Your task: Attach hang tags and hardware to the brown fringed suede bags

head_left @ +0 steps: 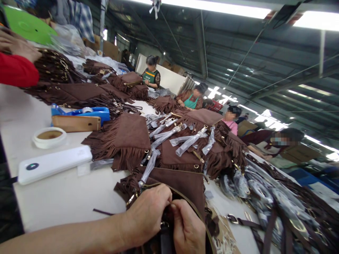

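A brown suede-like fringed bag (182,180) lies in front of me with its brass zip open in a wide curve. My left hand (150,210) reaches in from the left and rests over the bag's opening, its fingers curled in a pinch. Against its fingertips is my right hand (188,227), also closed, with thumb and finger pressed together. What the fingertips grip is small and hidden between them. Below the hands, a dark strap with a metal fitting (164,225) shows inside the opening. A plastic-wrapped strap end (150,167) lies over the bag's far edge.
More fringed bags (132,132) are piled ahead. At left lie a white power bank (54,165), a tape roll (49,144), a gold phone (76,123) and a blue tape dispenser (106,113). Straps (275,208) heap at right. A co-worker's red sleeve (17,70) reaches in.
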Action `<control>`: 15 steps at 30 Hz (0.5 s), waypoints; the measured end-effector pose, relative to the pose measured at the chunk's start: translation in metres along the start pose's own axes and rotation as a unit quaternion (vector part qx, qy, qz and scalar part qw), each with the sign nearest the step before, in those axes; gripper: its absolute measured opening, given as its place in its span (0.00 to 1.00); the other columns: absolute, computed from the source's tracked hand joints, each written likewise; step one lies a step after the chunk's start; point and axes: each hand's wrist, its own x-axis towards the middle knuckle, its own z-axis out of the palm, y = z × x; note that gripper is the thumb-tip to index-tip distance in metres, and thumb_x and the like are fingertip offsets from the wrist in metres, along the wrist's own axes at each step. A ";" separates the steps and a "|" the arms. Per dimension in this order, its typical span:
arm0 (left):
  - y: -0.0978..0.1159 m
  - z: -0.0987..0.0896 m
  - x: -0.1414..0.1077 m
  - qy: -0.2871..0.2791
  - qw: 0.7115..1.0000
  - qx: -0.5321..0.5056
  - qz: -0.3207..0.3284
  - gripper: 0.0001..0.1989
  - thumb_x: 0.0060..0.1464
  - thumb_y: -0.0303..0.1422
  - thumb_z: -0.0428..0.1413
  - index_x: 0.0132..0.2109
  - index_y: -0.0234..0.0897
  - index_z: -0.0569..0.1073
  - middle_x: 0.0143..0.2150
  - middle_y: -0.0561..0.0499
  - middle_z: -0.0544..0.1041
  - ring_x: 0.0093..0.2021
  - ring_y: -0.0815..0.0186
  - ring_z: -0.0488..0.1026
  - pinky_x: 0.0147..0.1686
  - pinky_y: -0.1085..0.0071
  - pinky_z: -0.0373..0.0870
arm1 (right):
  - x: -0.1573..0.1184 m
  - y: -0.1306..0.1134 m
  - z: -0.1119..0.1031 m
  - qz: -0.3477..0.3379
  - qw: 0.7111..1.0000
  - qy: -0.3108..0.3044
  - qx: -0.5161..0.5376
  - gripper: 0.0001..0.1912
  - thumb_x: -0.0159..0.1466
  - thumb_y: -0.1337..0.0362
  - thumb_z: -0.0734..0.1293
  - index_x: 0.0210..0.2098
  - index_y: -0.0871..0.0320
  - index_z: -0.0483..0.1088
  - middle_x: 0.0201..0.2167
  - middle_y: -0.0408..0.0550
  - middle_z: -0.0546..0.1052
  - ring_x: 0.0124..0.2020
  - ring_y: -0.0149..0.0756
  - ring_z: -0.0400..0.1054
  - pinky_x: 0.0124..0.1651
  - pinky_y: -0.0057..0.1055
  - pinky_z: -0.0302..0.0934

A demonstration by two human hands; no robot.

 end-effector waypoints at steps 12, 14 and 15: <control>-0.004 -0.010 0.011 -0.008 0.995 0.050 0.089 0.08 0.62 0.24 0.46 0.37 0.38 0.67 0.33 0.52 0.72 0.33 0.65 0.69 0.35 0.72 0.64 | -0.010 -0.012 -0.032 -0.049 0.994 -0.025 -0.096 0.13 0.71 0.58 0.61 0.49 0.54 0.72 0.43 0.50 0.81 0.41 0.40 0.78 0.41 0.29 0.72; -0.005 -0.014 0.011 -0.012 0.989 0.080 0.126 0.08 0.62 0.23 0.46 0.37 0.38 0.68 0.33 0.52 0.71 0.33 0.65 0.69 0.34 0.72 0.64 | -0.038 -0.017 -0.035 -0.061 0.984 -0.016 -0.168 0.16 0.68 0.57 0.63 0.52 0.54 0.73 0.47 0.53 0.81 0.42 0.47 0.79 0.39 0.34 0.74; -0.006 -0.014 0.011 -0.013 0.986 0.094 0.137 0.09 0.61 0.22 0.47 0.37 0.38 0.68 0.32 0.52 0.71 0.32 0.65 0.69 0.34 0.72 0.64 | -0.054 -0.019 -0.032 -0.065 0.976 -0.011 -0.210 0.15 0.67 0.59 0.64 0.51 0.53 0.75 0.45 0.54 0.82 0.38 0.47 0.80 0.35 0.35 0.74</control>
